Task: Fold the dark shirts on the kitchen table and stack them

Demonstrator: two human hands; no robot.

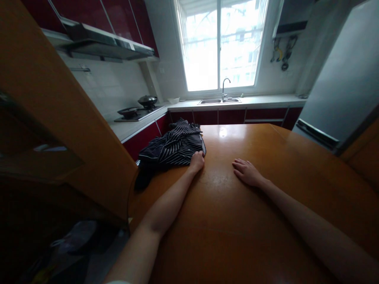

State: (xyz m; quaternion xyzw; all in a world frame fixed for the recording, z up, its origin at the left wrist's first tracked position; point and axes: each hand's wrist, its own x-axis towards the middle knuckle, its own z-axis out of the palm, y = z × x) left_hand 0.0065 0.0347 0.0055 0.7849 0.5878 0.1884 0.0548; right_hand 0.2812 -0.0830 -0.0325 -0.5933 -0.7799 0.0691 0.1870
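Here the left hand (197,161) curls at the striped garment (177,142), fingertips hidden, grip unclear; the right hand (248,172) lies flat.

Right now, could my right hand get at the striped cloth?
Probably yes. Your right hand lies open on the table, and nothing seems to stand between it and the striped cloth's right edge. Your left hand is at the near right corner, so farther along that edge looks freer.

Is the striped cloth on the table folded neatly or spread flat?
Neither: the striped cloth lies crumpled in a heap, its stripes running in different directions.
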